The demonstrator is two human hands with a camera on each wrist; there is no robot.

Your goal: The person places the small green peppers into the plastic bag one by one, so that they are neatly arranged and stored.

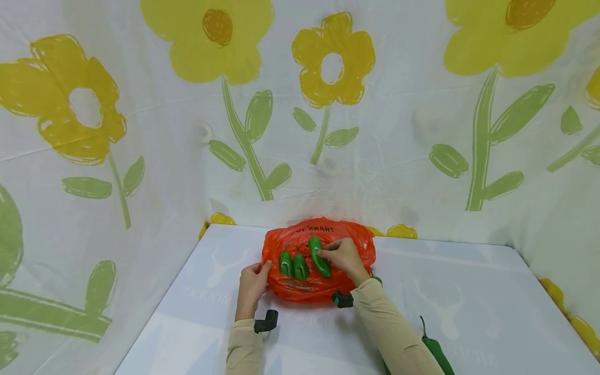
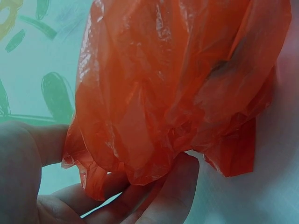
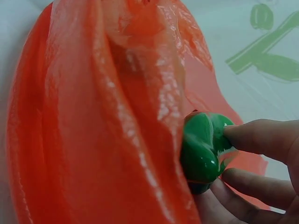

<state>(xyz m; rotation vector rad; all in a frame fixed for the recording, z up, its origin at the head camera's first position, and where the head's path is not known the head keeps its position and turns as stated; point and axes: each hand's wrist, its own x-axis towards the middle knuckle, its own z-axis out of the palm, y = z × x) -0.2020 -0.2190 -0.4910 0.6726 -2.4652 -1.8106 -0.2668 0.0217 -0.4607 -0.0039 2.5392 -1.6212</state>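
Note:
A red plastic bag (image 1: 290, 292) lies spread on the table with its mouth wide, several green peppers inside. My left hand (image 1: 253, 285) pinches the bag's left edge between thumb and fingers; the left wrist view has the bag's crumpled rim (image 2: 135, 154) between them. My right hand (image 1: 346, 258) holds a long green pepper (image 1: 319, 258) over the bag's right part. In the right wrist view thumb and fingers grip the pepper (image 3: 203, 147) at the bag's edge. Two other peppers (image 1: 285, 263) (image 1: 300, 266) rest side by side in the bag, left of it.
Another green pepper (image 1: 436, 354) with a long stem lies on the table near the front, right of my right sleeve. The pale table (image 1: 450, 281) backs onto a hanging cloth (image 1: 394, 120) printed with yellow flowers. A black wrist camera (image 1: 267, 321) sits at my left cuff.

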